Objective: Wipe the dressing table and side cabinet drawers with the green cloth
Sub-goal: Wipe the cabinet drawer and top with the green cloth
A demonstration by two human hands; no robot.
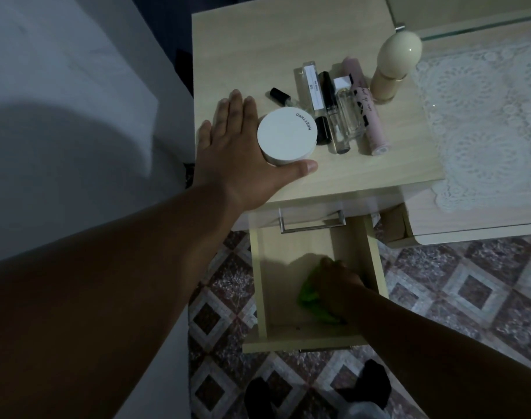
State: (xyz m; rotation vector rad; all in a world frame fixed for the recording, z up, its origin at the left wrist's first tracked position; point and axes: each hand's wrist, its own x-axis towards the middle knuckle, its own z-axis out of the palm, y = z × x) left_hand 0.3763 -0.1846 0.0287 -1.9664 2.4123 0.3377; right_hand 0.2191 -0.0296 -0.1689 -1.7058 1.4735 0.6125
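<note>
The side cabinet of pale wood stands ahead, its lower drawer pulled out and open. Inside the drawer my right hand presses the green cloth against the drawer floor, near the right wall. My left hand lies flat on the cabinet top with fingers straight, touching a round white jar between palm and thumb. The dressing table, covered by a white lace mat under glass, adjoins the cabinet on the right.
Several cosmetic bottles and tubes lie beside the jar, with a tall cream bottle behind them. The upper drawer's metal handle overhangs the open drawer. A white bed is at left. Patterned floor tiles lie below.
</note>
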